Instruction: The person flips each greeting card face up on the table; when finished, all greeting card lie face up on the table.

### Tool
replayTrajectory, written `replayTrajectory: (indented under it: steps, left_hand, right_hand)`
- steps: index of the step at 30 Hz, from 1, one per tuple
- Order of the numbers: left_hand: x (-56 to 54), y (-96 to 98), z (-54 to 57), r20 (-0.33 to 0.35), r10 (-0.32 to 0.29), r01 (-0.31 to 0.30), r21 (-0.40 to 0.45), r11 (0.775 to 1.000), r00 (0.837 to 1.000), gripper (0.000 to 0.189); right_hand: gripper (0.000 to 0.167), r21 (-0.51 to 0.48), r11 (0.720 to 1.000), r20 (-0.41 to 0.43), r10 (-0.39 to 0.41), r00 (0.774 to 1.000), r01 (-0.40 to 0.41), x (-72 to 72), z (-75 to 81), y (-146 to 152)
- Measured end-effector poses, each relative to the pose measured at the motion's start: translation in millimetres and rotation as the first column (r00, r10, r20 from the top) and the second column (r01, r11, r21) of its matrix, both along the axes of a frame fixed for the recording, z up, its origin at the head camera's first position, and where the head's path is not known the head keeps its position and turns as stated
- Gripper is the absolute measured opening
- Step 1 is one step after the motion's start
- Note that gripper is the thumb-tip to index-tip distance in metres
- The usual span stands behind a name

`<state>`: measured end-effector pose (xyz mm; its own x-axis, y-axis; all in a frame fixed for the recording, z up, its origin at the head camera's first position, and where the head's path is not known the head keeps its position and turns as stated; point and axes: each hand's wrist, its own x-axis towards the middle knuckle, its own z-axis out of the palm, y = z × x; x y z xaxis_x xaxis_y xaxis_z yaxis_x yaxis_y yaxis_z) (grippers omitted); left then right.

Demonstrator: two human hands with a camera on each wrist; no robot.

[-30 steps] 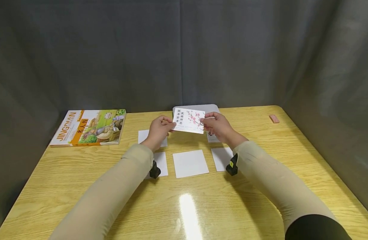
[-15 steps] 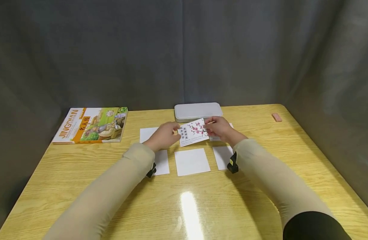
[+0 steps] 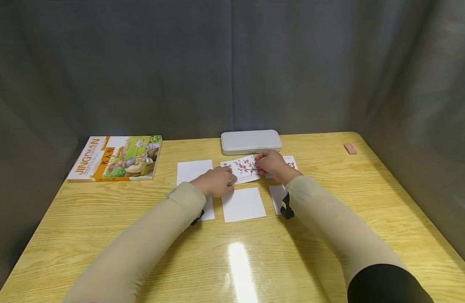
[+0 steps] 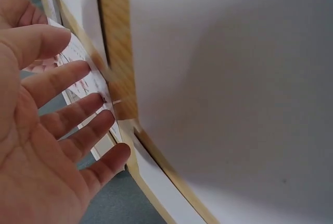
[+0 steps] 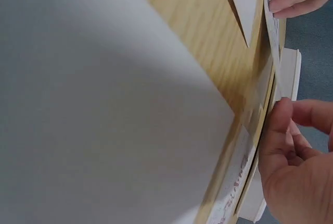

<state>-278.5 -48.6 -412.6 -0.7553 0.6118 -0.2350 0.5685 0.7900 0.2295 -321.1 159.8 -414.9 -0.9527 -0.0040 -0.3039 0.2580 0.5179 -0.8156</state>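
A printed card (image 3: 245, 167) with pink blossom and dark writing lies tilted at the back of the table in the head view. My right hand (image 3: 274, 165) pinches its right edge between thumb and finger, as the right wrist view also shows. The left hand (image 3: 216, 182) is at the card's left end. In the left wrist view, the fingers (image 4: 67, 117) are spread and nearly straight, with their tips at the card. A blank white card (image 3: 243, 205) lies just in front. Another printed card (image 3: 290, 162) is partly hidden behind my right hand.
Other white cards lie left (image 3: 193, 169) and right (image 3: 277, 200), partly covered by my arms. A pale flat case (image 3: 251, 142) stands behind the printed card. A book (image 3: 115, 158) lies at the back left, a pink eraser-like block (image 3: 350, 148) at the back right.
The blossom card has come down from above the table to its surface, between the blank cards. The left hand has loosened its grip on the card and moved slightly right and nearer.
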Motion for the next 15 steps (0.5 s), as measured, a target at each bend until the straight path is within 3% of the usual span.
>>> replayTrajectory:
  steps: [4, 9, 12, 15]
  left_hand:
    - [1.5, 1.5, 0.5, -0.020, 0.006, -0.006, -0.035, 0.999, 1.000, 0.041]
    - [1.1, 1.4, 3.3, -0.032, 0.026, -0.027, -0.035, 0.999, 0.999, 0.043]
    - [-0.9, -4.8, 4.2, -0.033, 0.070, -0.069, 0.034, 0.997, 0.997, 0.052]
    - [-4.5, -20.4, 7.6, -0.039, 0.144, -0.136, 0.154, 0.979, 0.989, 0.059]
  right_hand:
    - [0.035, -0.006, 0.999, -0.025, 0.032, 0.999, -0.032, 0.2, 5.2, 2]
    - [0.040, -0.026, 0.997, -0.085, 0.071, 0.994, -0.073, -0.8, 14.7, 2]
    - [0.041, -0.055, 0.995, -0.088, 0.080, 0.993, -0.085, -1.7, 18.7, -2]
    - [0.042, -0.105, 0.990, -0.082, 0.085, 0.993, -0.094, -1.9, 23.1, -8]
